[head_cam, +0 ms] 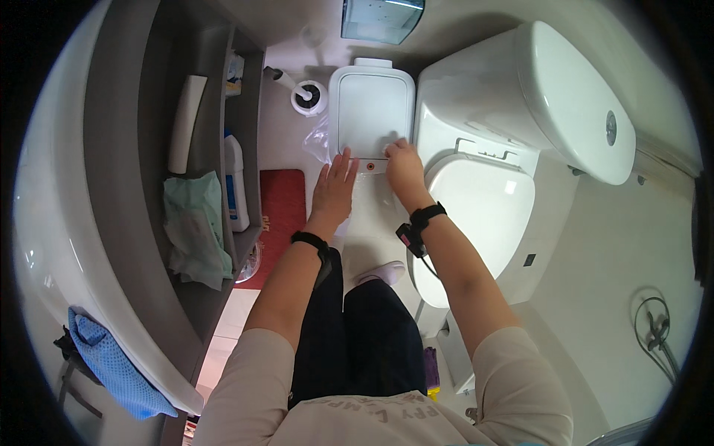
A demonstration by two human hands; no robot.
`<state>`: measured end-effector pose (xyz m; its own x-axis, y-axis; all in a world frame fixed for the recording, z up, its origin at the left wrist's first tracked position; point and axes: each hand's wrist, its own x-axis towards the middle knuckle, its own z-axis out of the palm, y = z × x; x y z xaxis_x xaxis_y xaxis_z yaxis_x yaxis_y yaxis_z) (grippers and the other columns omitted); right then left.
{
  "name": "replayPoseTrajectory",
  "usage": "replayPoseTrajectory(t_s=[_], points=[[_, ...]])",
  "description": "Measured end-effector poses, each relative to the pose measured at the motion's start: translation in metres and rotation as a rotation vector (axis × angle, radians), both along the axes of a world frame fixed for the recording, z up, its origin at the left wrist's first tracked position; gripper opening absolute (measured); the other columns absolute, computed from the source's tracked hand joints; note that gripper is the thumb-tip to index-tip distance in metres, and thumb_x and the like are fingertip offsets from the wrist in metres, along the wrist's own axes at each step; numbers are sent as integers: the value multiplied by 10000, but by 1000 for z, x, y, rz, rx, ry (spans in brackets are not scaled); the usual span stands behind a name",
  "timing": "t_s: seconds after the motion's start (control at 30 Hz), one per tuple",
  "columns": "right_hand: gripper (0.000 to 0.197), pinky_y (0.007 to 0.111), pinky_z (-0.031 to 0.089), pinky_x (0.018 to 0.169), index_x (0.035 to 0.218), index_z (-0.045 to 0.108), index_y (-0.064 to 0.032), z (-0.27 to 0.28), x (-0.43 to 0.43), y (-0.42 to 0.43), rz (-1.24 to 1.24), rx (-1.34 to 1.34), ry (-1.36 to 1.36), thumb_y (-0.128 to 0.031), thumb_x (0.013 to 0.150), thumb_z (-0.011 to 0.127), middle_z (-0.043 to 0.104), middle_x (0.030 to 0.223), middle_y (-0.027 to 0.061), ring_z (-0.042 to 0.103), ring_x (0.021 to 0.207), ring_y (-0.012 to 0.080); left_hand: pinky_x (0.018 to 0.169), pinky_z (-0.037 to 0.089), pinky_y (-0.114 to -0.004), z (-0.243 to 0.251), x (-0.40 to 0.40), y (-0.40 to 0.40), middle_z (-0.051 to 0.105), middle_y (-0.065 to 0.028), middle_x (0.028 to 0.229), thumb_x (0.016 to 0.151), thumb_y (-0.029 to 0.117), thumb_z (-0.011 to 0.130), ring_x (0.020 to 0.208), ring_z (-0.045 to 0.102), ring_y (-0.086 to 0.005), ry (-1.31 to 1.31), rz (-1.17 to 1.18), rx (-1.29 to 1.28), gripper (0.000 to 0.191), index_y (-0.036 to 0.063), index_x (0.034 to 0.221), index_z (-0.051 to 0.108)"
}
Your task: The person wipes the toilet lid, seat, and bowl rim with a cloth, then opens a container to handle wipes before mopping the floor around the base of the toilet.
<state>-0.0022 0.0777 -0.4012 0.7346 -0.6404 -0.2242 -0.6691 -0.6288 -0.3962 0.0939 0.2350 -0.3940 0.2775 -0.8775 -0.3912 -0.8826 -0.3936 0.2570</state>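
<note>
A white lidded trash bin [375, 114] stands before me with its lid down. My left hand [336, 192] is at the bin's front left corner, palm down, fingers extended and slightly apart, with nothing in its grasp. Over the front right part of the lid, my right hand [404, 167] has its fingers closed together. A small white thing [386, 149], perhaps a tissue or wipe, shows at its fingertips, mostly hidden. Clear plastic film [318, 138] sticks out along the bin's left side.
A toilet [479, 223] with its lid down stands close on the right. Left of the bin is a toilet brush in its holder [308, 99]. An open grey cabinet [162, 128] holds a white bottle [236, 184] and a pale green package [195, 223]. A red mat [281, 217] lies below.
</note>
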Motion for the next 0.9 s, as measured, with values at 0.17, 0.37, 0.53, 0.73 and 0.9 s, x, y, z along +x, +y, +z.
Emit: replayPoseTrajectory(t_s=[0.17,0.37,0.53,0.73,0.9], points=[[118,428,481,727,864,601,-11,17,-11,16,-213,108,-178,9,767,538,561,963,162,561,853,361,1092,197,-464,0,-8,-12,99,-61,1521,811,69,493,1379,179,-242,-65,-92,-54,581,197,1368,392],[110,420,480,700,874,606,-8,21,-22,42,-430,230,-211,-24,785,544,579,914,182,576,798,365,1100,187,-435,10,-10,-20,157,-52,1505,827,107,513,1378,168,-244,-117,-91,-56,476,157,1299,476],[165,307,484,663,959,609,13,-9,-19,43,-727,422,-301,-34,805,574,609,951,129,603,769,198,1089,231,-432,22,-11,-29,214,-108,1477,793,48,532,1357,214,-303,4,-47,-227,418,93,1209,536],[231,235,474,617,1091,554,32,5,-15,53,-1009,823,-728,-53,878,524,611,1016,68,601,791,137,1077,247,-462,24,-10,-31,250,-189,1440,772,41,561,1326,244,-373,36,-37,-304,378,41,1148,528],[194,257,490,609,1039,597,4,26,-60,71,-850,653,-456,-79,881,523,641,847,77,604,664,146,1092,207,-458,9,-17,-30,243,-208,1438,756,72,591,1330,219,-392,37,-41,-196,495,34,1228,447]])
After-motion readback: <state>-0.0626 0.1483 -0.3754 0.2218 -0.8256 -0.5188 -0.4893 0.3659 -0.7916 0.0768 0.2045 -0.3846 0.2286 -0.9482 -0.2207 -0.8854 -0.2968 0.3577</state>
